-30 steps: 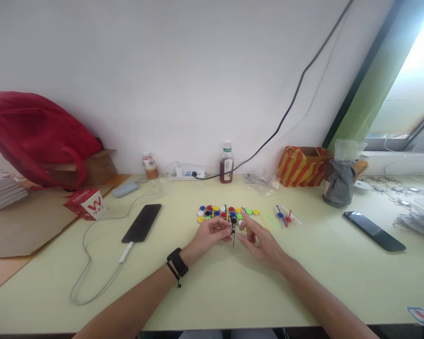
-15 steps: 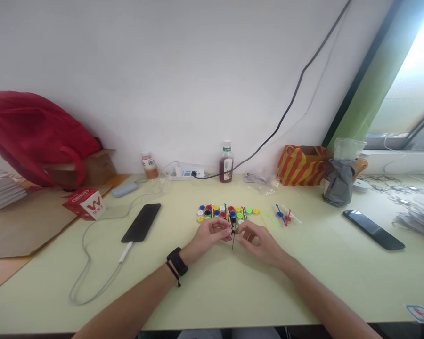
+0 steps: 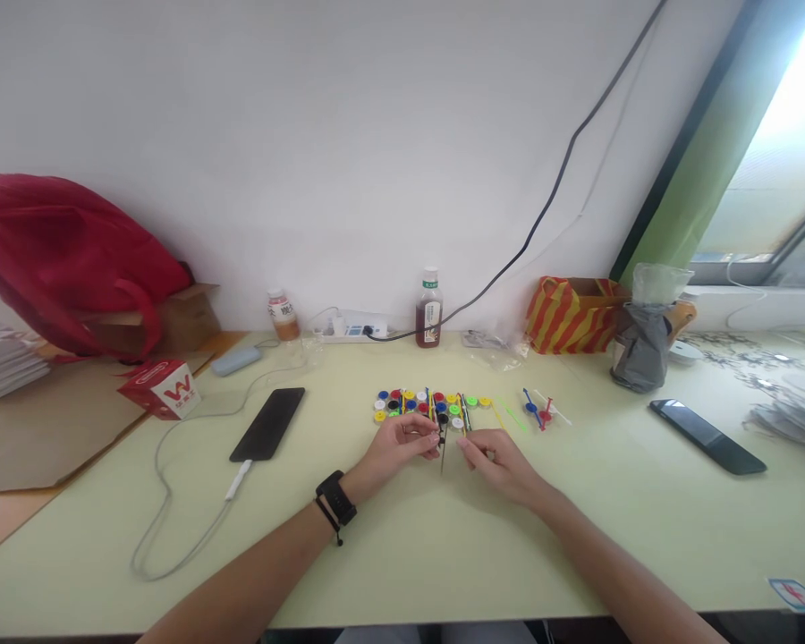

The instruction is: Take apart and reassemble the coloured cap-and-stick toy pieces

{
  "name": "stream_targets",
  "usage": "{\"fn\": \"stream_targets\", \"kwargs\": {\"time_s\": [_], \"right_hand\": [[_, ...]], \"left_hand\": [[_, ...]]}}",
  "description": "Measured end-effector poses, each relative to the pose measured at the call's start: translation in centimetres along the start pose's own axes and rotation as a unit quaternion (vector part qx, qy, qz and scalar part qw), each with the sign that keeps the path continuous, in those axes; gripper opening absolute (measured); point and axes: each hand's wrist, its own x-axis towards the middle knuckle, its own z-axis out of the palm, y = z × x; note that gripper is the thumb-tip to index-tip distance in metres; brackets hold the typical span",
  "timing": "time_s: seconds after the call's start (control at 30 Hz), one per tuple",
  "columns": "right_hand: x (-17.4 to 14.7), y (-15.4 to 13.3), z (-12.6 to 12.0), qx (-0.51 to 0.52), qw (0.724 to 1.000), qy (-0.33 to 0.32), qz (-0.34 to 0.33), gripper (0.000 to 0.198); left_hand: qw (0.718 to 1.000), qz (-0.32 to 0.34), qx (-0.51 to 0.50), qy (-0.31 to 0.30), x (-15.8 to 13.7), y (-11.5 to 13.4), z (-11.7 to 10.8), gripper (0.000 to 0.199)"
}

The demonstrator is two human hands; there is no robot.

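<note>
the left hand [image 3: 406, 440], fingers curled, pinches a black stick [image 3: 443, 456], well in from the front edge of the table [image 3: 402, 555]. the right hand [image 3: 500, 461], just beside, has thumb and finger together; whether anything is between them i cannot tell. coloured discs [image 3: 438, 397] lie beyond, toward the back edge.

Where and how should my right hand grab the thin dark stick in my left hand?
Probably by the free near end of the thin dark stick, coming from the right with a light pinch. That slim end juts toward you past your left hand, which holds it farther up; its right side faces your right hand.
</note>
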Motion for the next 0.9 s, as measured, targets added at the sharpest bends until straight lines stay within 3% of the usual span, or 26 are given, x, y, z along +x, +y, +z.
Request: {"fn": "stream_targets", "kwargs": {"time_s": [0.33, 0.47, 0.63, 0.73, 0.83, 0.9], "right_hand": [[0.1, -1.5, 0.0, 0.102, 0.994, -0.018, 0.030, 0.019], [0.0, -1.5, -0.1, 0.111, 0.993, -0.016, 0.036, 0.022], [-0.2, -1.0, 0.0, 0.124, 0.992, 0.005, 0.036, 0.050], [-0.1, -0.7, 0.0, 0.090, 0.996, -0.010, 0.021, 0.030], [0.0, -0.4, 0.2, 0.061, 0.997, -0.037, 0.019, 0.051], [0.1, -0.5, 0.2, 0.070, 0.996, -0.043, 0.027, 0.051]], "left_hand": [[1.000, 0.012, 0.005, -0.004, -0.1, 0.4, 0.2, 0.031], [1.000, 0.014, 0.005, -0.002, -0.1, 0.4, 0.2, 0.032], [1.000, 0.017, 0.002, -0.010, 0.0, 0.1, -0.1, 0.031], [1.000, 0.019, 0.001, -0.009, 0.0, -0.1, -0.1, 0.032], [1.000, 0.019, 0.002, 0.000, 0.0, -0.1, -0.1, 0.033], [1.000, 0.020, 0.004, 0.000, 0.0, -0.1, 0.0, 0.032]]}}
